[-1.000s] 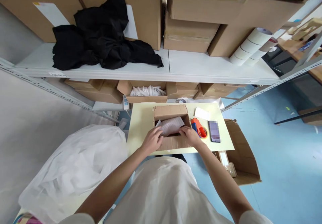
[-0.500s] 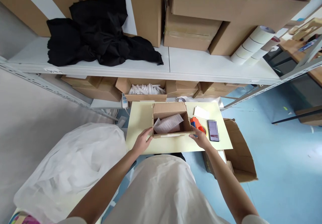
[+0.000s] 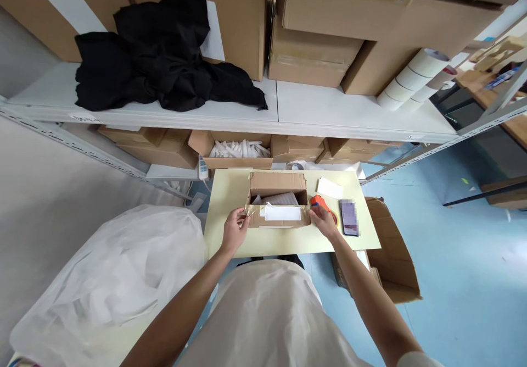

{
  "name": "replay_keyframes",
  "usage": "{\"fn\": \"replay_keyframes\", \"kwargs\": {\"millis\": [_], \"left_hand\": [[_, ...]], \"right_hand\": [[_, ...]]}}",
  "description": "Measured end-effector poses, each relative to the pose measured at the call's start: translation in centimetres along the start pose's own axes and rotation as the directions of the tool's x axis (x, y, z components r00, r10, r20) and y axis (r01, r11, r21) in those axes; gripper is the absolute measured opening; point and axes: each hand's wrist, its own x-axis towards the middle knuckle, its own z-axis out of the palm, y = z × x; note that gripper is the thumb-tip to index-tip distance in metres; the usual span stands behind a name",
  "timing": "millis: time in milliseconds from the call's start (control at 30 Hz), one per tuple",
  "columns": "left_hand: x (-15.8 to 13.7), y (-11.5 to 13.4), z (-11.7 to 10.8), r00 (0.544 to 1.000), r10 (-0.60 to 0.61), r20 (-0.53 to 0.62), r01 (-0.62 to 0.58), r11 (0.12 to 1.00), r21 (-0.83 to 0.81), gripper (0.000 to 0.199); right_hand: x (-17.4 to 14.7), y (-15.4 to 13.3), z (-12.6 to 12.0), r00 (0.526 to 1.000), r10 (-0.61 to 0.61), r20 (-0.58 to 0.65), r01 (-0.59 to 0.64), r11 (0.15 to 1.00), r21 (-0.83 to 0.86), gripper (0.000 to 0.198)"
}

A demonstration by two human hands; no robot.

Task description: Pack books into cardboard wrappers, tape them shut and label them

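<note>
A small open cardboard box stands on the pale yellow table, its back flap upright. Inside it, partly hidden, lies something in whitish, foam-like wrap. The front flap, bearing a white label, is raised toward me. My left hand grips this flap at its left end, fingers bent. At the right end my right hand holds it with fingers closed. Just beyond that hand is an orange tape dispenser, partly covered by the fingers.
A phone and a white paper lie on the table's right side. Behind stands a shelf with cartons, black cloth and tape rolls. White sheeting is heaped at left; an open carton sits at right.
The front flap has come up between my hands, so its label now shows and the wrapped contents are more hidden. Both hands have closed on the flap's ends.
</note>
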Motion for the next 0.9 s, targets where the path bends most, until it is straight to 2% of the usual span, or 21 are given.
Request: {"fn": "replay_keyframes", "kwargs": {"millis": [167, 333, 400, 467, 600, 700, 800, 900], "left_hand": [[0.9, -0.3, 0.2, 0.997, -0.069, -0.018, 0.067, 0.993, -0.095, 0.035], [1.5, -0.7, 0.4, 0.989, -0.147, -0.013, 0.144, 0.981, -0.128, 0.039], [1.6, -0.8, 0.4, 0.984, -0.179, 0.001, 0.177, 0.972, -0.152, 0.040], [1.5, -0.7, 0.4, 0.978, -0.210, 0.012, 0.209, 0.961, -0.183, 0.040], [1.4, -0.3, 0.3, 0.966, -0.257, 0.015, 0.253, 0.937, -0.242, 0.042], [1.3, -0.2, 0.2, 0.965, -0.261, 0.029, 0.258, 0.922, -0.290, 0.044], [1.1, -0.3, 0.5, 0.968, -0.246, 0.055, 0.251, 0.923, -0.293, 0.045], [0.9, -0.3, 0.7, 0.976, -0.197, 0.088, 0.211, 0.957, -0.201, 0.045]], "right_hand": [[4.6, -2.9, -0.5, 0.996, 0.087, -0.027, -0.082, 0.986, 0.142, 0.063], [8.2, -6.0, 0.6, 0.976, 0.210, 0.057, -0.217, 0.925, 0.311, 0.063], [8.7, -6.5, 1.2, 0.983, 0.172, 0.066, -0.184, 0.917, 0.355, 0.061], [8.5, -6.6, 1.7, 0.995, 0.086, 0.042, -0.095, 0.922, 0.375, 0.057], [6.4, -5.5, 1.7, 0.995, -0.095, -0.004, 0.094, 0.970, 0.223, 0.052], [3.9, -4.0, 1.4, 0.981, -0.191, 0.036, 0.189, 0.981, 0.041, 0.049], [1.9, -2.7, 1.5, 0.980, -0.178, 0.086, 0.188, 0.972, -0.140, 0.049], [0.8, -1.9, 1.9, 0.988, -0.133, 0.076, 0.147, 0.962, -0.228, 0.052]]}}
